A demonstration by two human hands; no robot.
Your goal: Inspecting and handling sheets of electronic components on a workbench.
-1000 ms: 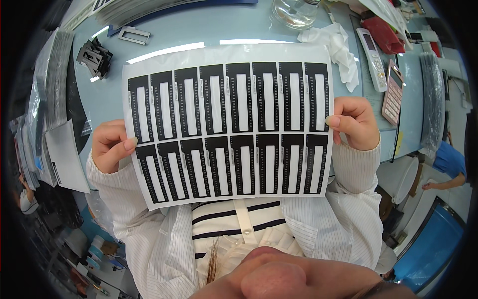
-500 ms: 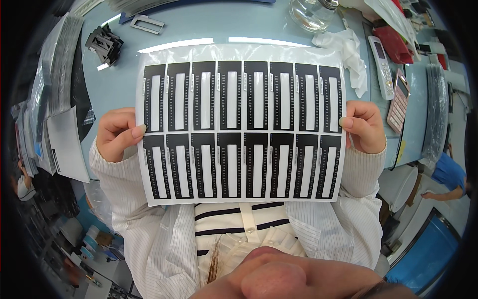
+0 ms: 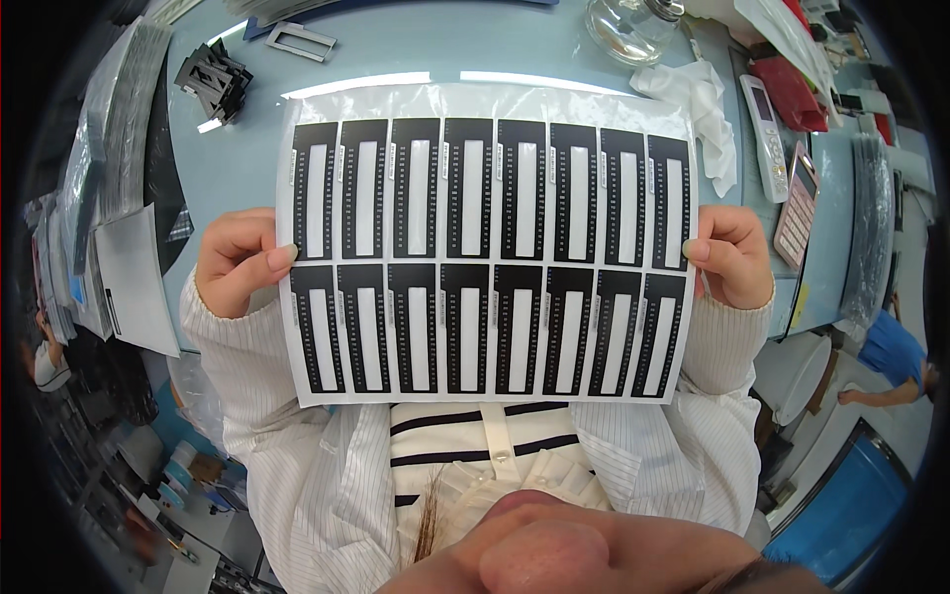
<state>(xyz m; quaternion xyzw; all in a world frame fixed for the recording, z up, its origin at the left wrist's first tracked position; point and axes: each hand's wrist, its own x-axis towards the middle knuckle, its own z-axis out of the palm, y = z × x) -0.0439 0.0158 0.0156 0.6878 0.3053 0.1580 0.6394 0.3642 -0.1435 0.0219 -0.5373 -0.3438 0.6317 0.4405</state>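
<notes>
Both hands are holding a clear plastic sheet (image 3: pixel 485 252) up flat in front of the chest, above the near edge of the pale blue bench (image 3: pixel 445 40). The sheet is carrying two rows of black rectangular frames with white centres, eight in the upper row and eight in the lower. The left hand (image 3: pixel 233 262) is closed on the sheet's left edge, its thumb pressing on the front by the gap between the rows. The right hand (image 3: pixel 732 255) is gripping the right edge in the same way, thumb on the front.

On the bench beyond the sheet, a crumpled white cloth (image 3: pixel 698 99) is lying near the top right corner, with a white handset (image 3: pixel 767 134) and a pink calculator (image 3: pixel 797 208) just beside it. A glass jar (image 3: pixel 633 25) is standing at the far edge. A small heap of black frames (image 3: pixel 213 79) is sitting far left.
</notes>
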